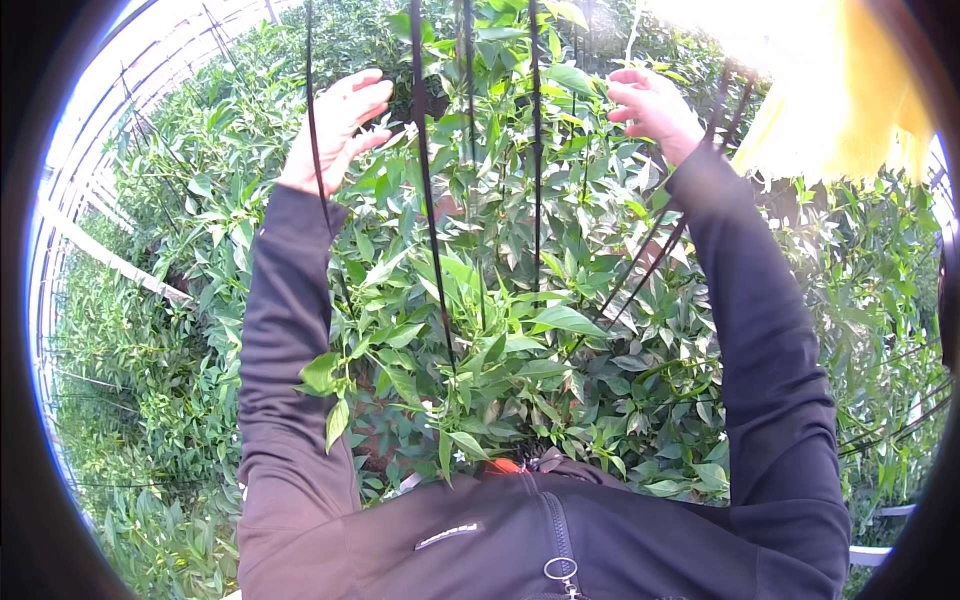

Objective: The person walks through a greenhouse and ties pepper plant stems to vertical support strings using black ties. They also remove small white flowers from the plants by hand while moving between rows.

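Note:
Leafy pepper plants (pixel 517 360) with small white flowers fill the space before me. My left hand (pixel 341 127) is raised at the upper left, fingers apart and nothing visible in them. A thin black string (pixel 312 90) crosses in front of its wrist. On the other side, my right hand (pixel 651 105) is up among the top leaves with its fingers bent. A pale string (pixel 634 34) runs down to those fingers; whether they grip it is unclear. More black strings (pixel 423 150) hang between the hands and reach down into the foliage.
A bright yellow sheet (pixel 840 112) hangs at the upper right, partly washed out by glare. Paired dark strings (pixel 649 259) slant past my right forearm. A pale bar (pixel 120 262) and curved framework stand at the left. Dense plants continue on both sides.

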